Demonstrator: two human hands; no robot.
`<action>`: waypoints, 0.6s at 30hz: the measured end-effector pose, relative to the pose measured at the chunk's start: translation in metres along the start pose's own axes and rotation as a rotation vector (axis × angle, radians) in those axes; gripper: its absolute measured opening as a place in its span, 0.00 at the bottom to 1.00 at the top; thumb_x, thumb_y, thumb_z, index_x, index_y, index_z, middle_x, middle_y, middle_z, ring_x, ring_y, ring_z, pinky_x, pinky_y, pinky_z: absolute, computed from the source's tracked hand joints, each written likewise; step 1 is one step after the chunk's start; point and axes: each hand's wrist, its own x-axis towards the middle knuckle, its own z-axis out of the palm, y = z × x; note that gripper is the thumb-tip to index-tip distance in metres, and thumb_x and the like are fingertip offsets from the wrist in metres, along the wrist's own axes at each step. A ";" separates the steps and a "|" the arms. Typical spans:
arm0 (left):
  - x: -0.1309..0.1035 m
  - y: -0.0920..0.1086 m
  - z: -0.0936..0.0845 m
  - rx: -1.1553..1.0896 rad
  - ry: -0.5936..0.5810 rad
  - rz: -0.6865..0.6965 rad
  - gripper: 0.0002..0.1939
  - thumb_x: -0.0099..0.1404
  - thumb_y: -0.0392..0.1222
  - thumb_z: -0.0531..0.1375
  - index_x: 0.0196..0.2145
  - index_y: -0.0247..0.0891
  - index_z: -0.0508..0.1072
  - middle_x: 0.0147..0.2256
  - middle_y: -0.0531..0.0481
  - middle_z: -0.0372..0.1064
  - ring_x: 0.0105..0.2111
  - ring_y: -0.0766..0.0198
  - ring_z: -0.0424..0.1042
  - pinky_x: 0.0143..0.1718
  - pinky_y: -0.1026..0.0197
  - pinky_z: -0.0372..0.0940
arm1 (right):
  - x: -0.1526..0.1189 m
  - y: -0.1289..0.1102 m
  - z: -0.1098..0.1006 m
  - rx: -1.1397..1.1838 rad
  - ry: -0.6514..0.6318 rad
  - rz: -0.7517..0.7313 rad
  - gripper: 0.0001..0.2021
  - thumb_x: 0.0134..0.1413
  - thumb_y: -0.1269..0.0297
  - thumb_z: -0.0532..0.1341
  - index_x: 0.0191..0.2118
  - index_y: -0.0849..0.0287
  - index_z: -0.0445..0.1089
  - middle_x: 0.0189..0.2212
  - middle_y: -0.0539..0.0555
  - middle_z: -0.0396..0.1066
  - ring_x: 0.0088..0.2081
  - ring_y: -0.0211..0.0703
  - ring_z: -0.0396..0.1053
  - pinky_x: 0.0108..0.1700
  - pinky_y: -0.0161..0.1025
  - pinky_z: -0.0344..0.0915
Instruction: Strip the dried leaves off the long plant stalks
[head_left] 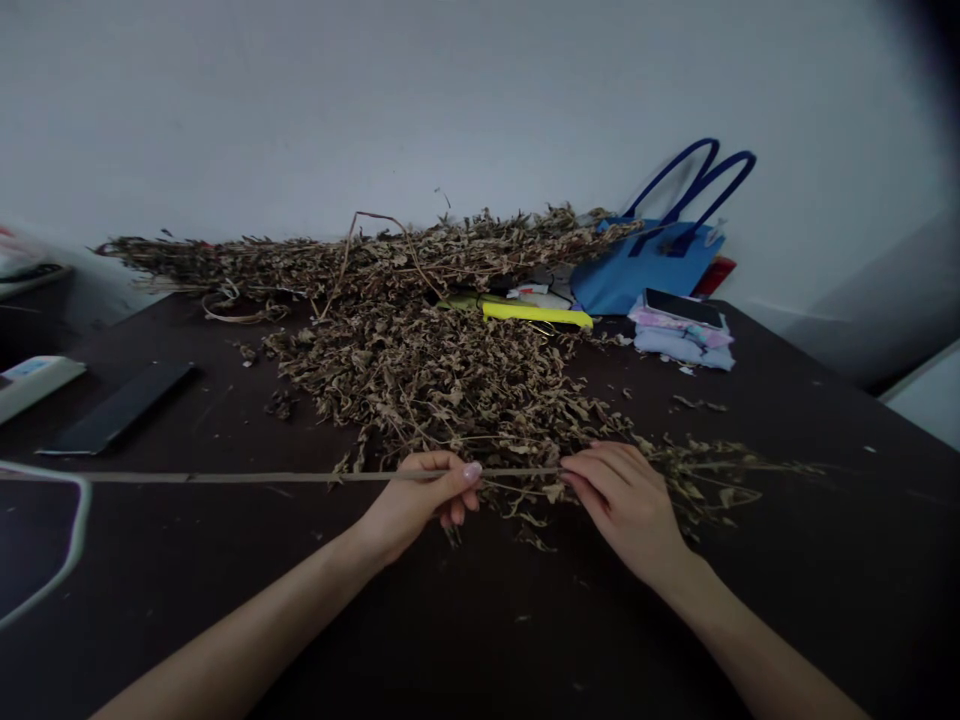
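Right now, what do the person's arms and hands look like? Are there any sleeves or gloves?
No sleeves or gloves: the left hand and right hand are bare, and so are both slim forearms. The left thumbnail looks glossy, perhaps polished. No watch shows.

Bare dark tabletop [480, 610] on the near side and along the right leaves room to pass. A dried-leaf heap [442, 380] fills the middle; piled dried stalks [300, 265] and a blue tote bag [637, 278] block the back; a long stem [262, 477] crosses the left.
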 end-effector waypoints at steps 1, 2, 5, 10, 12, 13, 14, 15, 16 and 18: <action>0.000 0.000 0.001 -0.003 0.008 -0.013 0.16 0.55 0.50 0.64 0.24 0.32 0.70 0.19 0.53 0.67 0.15 0.76 0.58 0.15 0.72 0.50 | 0.000 0.000 0.000 0.001 0.007 -0.002 0.05 0.57 0.72 0.57 0.37 0.58 0.68 0.31 0.54 0.72 0.36 0.43 0.69 0.45 0.46 0.64; -0.001 0.000 0.001 -0.010 0.011 -0.025 0.16 0.55 0.49 0.64 0.23 0.32 0.70 0.18 0.54 0.66 0.14 0.77 0.57 0.15 0.72 0.49 | 0.000 -0.001 -0.001 0.001 0.012 -0.002 0.05 0.56 0.73 0.57 0.37 0.58 0.68 0.31 0.54 0.72 0.36 0.43 0.68 0.46 0.46 0.64; -0.001 -0.001 0.002 -0.051 -0.003 -0.052 0.17 0.55 0.50 0.64 0.22 0.33 0.68 0.17 0.56 0.63 0.14 0.77 0.55 0.15 0.72 0.47 | 0.000 -0.001 0.000 0.009 0.015 -0.001 0.05 0.56 0.73 0.57 0.37 0.59 0.69 0.32 0.54 0.72 0.37 0.43 0.68 0.46 0.45 0.64; -0.002 -0.001 0.003 -0.068 0.012 -0.104 0.20 0.57 0.54 0.61 0.21 0.33 0.66 0.16 0.55 0.62 0.12 0.77 0.55 0.13 0.72 0.45 | 0.000 -0.005 0.000 0.011 0.052 -0.037 0.06 0.54 0.75 0.58 0.38 0.60 0.69 0.32 0.55 0.72 0.35 0.42 0.67 0.42 0.43 0.64; -0.002 0.000 0.003 -0.063 0.022 -0.109 0.20 0.57 0.54 0.61 0.21 0.33 0.67 0.16 0.54 0.63 0.12 0.77 0.54 0.13 0.72 0.43 | 0.001 -0.007 -0.002 -0.001 0.074 -0.068 0.07 0.54 0.76 0.58 0.38 0.61 0.69 0.32 0.55 0.72 0.35 0.43 0.67 0.42 0.44 0.64; -0.003 0.001 0.003 -0.060 0.022 -0.107 0.20 0.56 0.53 0.62 0.21 0.33 0.67 0.16 0.54 0.63 0.12 0.78 0.53 0.12 0.72 0.43 | 0.002 -0.008 -0.002 -0.006 0.074 -0.076 0.07 0.54 0.76 0.58 0.38 0.61 0.69 0.32 0.55 0.72 0.35 0.43 0.67 0.42 0.44 0.64; -0.003 0.002 0.003 -0.056 0.014 -0.105 0.19 0.55 0.51 0.63 0.21 0.32 0.67 0.16 0.54 0.63 0.12 0.78 0.53 0.13 0.72 0.43 | 0.002 -0.008 -0.003 -0.010 0.072 -0.075 0.07 0.54 0.76 0.58 0.38 0.60 0.69 0.32 0.55 0.72 0.35 0.43 0.67 0.42 0.44 0.64; -0.003 0.003 0.003 -0.048 0.003 -0.102 0.18 0.55 0.49 0.64 0.20 0.33 0.66 0.16 0.54 0.64 0.12 0.78 0.53 0.13 0.72 0.43 | 0.002 -0.009 -0.003 -0.010 0.060 -0.070 0.07 0.55 0.75 0.57 0.38 0.60 0.69 0.32 0.55 0.72 0.36 0.43 0.67 0.42 0.44 0.63; -0.002 0.003 0.002 -0.038 -0.005 -0.099 0.17 0.54 0.48 0.65 0.20 0.33 0.66 0.17 0.54 0.64 0.12 0.78 0.53 0.13 0.72 0.44 | 0.002 -0.009 -0.003 -0.005 0.039 -0.059 0.07 0.55 0.75 0.57 0.39 0.60 0.69 0.33 0.55 0.72 0.35 0.43 0.67 0.42 0.45 0.63; -0.002 0.004 0.001 -0.014 -0.013 -0.085 0.16 0.53 0.45 0.65 0.20 0.33 0.64 0.17 0.55 0.64 0.13 0.78 0.53 0.14 0.72 0.45 | 0.003 -0.009 -0.003 0.008 -0.016 -0.038 0.07 0.57 0.74 0.56 0.39 0.61 0.69 0.33 0.56 0.71 0.35 0.43 0.67 0.41 0.44 0.63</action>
